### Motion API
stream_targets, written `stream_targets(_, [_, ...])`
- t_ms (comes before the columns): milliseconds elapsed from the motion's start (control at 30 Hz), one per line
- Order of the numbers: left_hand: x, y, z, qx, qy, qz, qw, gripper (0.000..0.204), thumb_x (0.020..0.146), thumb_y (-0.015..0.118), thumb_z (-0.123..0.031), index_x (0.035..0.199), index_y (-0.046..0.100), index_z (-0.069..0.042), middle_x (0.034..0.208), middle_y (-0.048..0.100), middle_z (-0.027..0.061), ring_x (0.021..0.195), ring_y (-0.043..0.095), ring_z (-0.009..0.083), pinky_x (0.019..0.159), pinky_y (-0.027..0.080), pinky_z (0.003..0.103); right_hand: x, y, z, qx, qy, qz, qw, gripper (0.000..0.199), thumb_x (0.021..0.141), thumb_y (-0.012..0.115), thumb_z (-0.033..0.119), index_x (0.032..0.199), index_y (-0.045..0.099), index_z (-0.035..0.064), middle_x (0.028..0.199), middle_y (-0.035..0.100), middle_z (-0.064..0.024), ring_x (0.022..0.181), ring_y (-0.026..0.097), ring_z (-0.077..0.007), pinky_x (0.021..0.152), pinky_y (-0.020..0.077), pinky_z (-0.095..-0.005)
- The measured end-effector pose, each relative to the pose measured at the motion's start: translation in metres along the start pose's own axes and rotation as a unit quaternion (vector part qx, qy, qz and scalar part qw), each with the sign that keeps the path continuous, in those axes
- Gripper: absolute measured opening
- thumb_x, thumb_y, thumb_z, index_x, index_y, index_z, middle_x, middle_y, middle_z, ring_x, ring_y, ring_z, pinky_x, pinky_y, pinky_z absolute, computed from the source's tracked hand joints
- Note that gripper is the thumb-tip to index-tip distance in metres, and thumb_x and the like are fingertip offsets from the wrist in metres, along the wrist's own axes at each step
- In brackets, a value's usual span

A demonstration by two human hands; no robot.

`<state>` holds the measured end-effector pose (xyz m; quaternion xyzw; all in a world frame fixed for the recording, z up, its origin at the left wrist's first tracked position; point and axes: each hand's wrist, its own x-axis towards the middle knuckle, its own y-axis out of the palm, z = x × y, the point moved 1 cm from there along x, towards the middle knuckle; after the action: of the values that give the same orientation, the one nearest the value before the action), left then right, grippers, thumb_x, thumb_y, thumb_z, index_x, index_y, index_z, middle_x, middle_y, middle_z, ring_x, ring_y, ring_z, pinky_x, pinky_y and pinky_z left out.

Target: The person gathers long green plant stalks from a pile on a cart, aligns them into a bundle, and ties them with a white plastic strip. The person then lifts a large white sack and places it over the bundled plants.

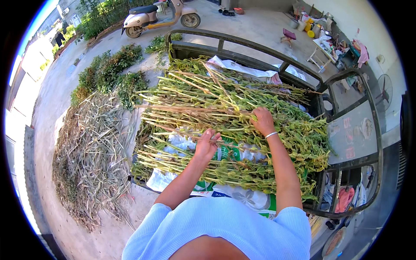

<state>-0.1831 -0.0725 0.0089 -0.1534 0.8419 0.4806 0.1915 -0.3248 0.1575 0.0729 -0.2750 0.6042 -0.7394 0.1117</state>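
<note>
A thick layer of green leafy stalks (225, 104) lies across the bed of a small cart (242, 45), over white and green sacks (242, 197). My left hand (207, 145) is closed around a thin pale stalk near the front of the pile. My right hand (263, 120) grips a bunch of stalks in the middle of the pile; a white band sits on that wrist. Both forearms reach forward from my light blue sleeves.
On the concrete to the left lie a heap of dry straw-like stalks (89, 156) and fresh green bundles (110, 71). A scooter (158, 16) stands at the back. The cart's cab and windscreen (353, 134) are at right; a stool (288, 37) and clutter stand by the far wall.
</note>
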Motion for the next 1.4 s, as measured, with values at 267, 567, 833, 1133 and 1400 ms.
stream_targets(267, [0.017,0.045,-0.032,0.011,0.044,0.201,0.979,0.068,0.092,0.059,-0.014,0.148,0.019,-0.014,0.145,0.034,0.0114,0.122,0.046,0.0274,0.098,0.045,0.043,-0.009,-0.035,0.002,0.095,0.0,-0.002,0.995,0.029,0.075,0.075,0.022,0.091,0.058,0.0036,0.087,0.06,-0.0121,0.081,0.06,-0.0335,0.067,0.0505,-0.0432])
stream_targets(567, [0.004,0.075,-0.038,0.075,0.079,0.189,0.976,0.034,0.094,0.057,-0.014,0.127,0.05,-0.008,0.126,0.055,0.0182,0.1,0.06,0.0201,0.086,0.054,0.037,-0.031,-0.064,0.006,0.245,-0.01,-0.093,0.965,0.036,0.07,0.079,0.018,0.094,0.057,0.0032,0.101,0.059,-0.0119,0.08,0.06,-0.0292,0.069,0.0498,-0.037])
stream_targets(833, [-0.042,0.147,-0.055,0.107,0.097,0.327,0.934,0.04,0.095,0.057,-0.018,0.132,0.045,-0.009,0.124,0.055,0.0091,0.078,0.05,0.0096,0.072,0.047,0.031,-0.034,-0.077,0.02,0.224,-0.075,-0.056,0.97,0.034,0.07,0.069,0.005,0.104,0.063,0.004,0.087,0.061,-0.0109,0.071,0.057,-0.0296,0.063,0.0473,-0.0366])
stream_targets(1133, [-0.031,0.133,-0.051,0.082,0.141,0.237,0.958,0.014,0.094,0.057,-0.01,0.108,0.057,-0.009,0.107,0.06,0.0035,0.085,0.055,0.0129,0.075,0.05,0.032,-0.024,-0.12,-0.001,0.147,0.048,-0.201,0.967,0.022,0.079,0.071,0.02,0.084,0.059,0.0024,0.072,0.058,-0.0113,0.065,0.057,-0.0296,0.058,0.0465,-0.0388])
stream_targets(1400, [-0.057,0.148,-0.054,0.084,0.203,0.265,0.939,0.019,0.088,0.066,-0.011,0.104,0.056,-0.009,0.128,0.056,0.0098,0.1,0.058,0.0176,0.087,0.049,0.036,-0.008,-0.068,0.001,0.06,0.036,0.015,0.997,0.016,0.082,0.061,0.017,0.078,0.06,0.002,0.077,0.062,-0.0186,0.077,0.061,-0.0363,0.068,0.0489,-0.0458])
